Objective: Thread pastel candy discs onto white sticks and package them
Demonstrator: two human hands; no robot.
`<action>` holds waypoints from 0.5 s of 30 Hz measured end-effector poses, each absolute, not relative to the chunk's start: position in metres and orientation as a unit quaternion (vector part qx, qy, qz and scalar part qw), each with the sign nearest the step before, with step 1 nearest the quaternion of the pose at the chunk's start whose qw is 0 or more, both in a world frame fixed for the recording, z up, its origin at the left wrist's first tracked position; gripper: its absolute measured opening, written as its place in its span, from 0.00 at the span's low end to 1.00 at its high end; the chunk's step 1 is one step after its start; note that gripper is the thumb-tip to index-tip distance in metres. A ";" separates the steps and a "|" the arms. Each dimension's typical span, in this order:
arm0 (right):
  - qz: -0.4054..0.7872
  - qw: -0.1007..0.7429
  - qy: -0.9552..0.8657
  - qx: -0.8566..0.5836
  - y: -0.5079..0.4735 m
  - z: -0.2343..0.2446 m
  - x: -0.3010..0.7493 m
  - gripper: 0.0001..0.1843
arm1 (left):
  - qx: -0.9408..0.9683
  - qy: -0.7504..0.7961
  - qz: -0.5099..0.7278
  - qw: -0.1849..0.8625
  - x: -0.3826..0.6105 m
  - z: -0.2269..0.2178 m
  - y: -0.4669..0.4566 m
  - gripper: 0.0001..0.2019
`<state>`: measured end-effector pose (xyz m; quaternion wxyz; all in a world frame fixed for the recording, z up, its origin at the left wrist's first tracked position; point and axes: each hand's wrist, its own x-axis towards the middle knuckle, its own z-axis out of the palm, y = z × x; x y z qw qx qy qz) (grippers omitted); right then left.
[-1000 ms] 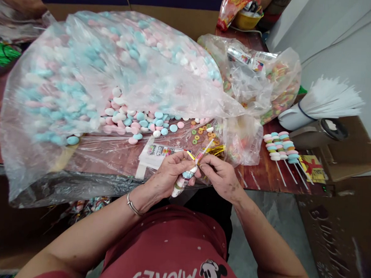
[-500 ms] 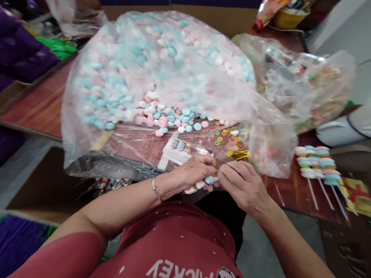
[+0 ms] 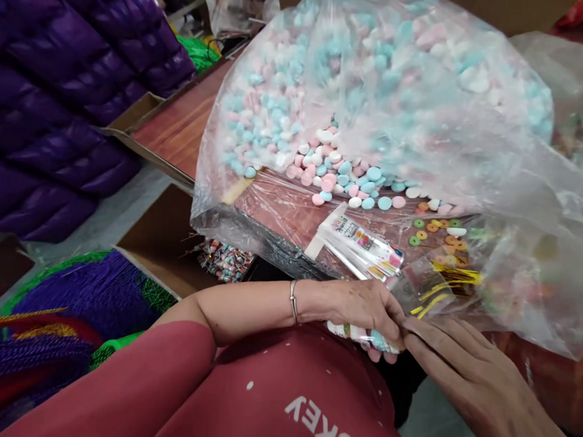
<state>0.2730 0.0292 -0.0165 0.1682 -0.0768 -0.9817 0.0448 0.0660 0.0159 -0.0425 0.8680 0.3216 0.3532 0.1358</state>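
My left hand (image 3: 365,305) is closed around one end of a marshmallow skewer (image 3: 358,336) with pastel pieces in a clear wrapper, held low against the shirt. The fingertips of my right hand (image 3: 464,355) pinch at the same end of the wrapper and meet the left fingers there. What lies exactly between the fingertips is hidden. Just beyond the hands are gold twist ties (image 3: 456,275), some in a small clear bag (image 3: 421,282). Printed clear wrappers (image 3: 368,241) lie beside a white strip, left of the ties.
A large clear bag (image 3: 406,120) of pink, blue and white marshmallows covers much of the table (image 3: 180,123). Loose marshmallows (image 3: 344,176) and ring-shaped candies (image 3: 419,235) spill at its mouth. Below left stands a cardboard box (image 3: 160,238) near purple tinsel (image 3: 85,293).
The view has swung left, so the table things sit further right and the finished-looking skewers at the right are out of frame. Both hands stay together at the wrapper end.
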 end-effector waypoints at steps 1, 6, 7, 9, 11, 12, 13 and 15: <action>0.045 0.165 -0.982 -0.078 0.028 -0.015 0.273 0.21 | 0.353 0.360 0.142 0.852 0.066 -0.041 0.014 0.04; -0.015 0.157 -0.977 -0.147 0.014 -0.022 0.272 0.18 | 0.739 0.430 0.161 0.493 0.074 -0.033 0.001 0.05; -0.035 0.158 -0.969 -0.184 0.012 -0.025 0.269 0.17 | 0.797 0.435 0.166 0.385 0.078 -0.033 -0.001 0.06; -0.069 0.172 -0.943 -0.278 0.010 -0.031 0.263 0.15 | 0.849 0.449 0.189 0.208 0.085 -0.032 -0.004 0.10; -0.081 0.206 -0.903 -0.368 0.014 -0.035 0.259 0.15 | 0.850 0.463 0.233 0.092 0.091 -0.031 -0.003 0.13; -0.076 0.227 -0.881 -0.408 0.017 -0.037 0.258 0.15 | 0.846 0.463 0.256 0.062 0.093 -0.031 -0.002 0.14; -0.062 0.249 -0.858 -0.445 0.020 -0.039 0.259 0.14 | 0.846 0.451 0.279 0.052 0.094 -0.030 -0.001 0.15; 0.002 0.288 -0.830 -0.477 0.024 -0.042 0.264 0.11 | 0.855 0.411 0.303 0.088 0.093 -0.026 -0.001 0.16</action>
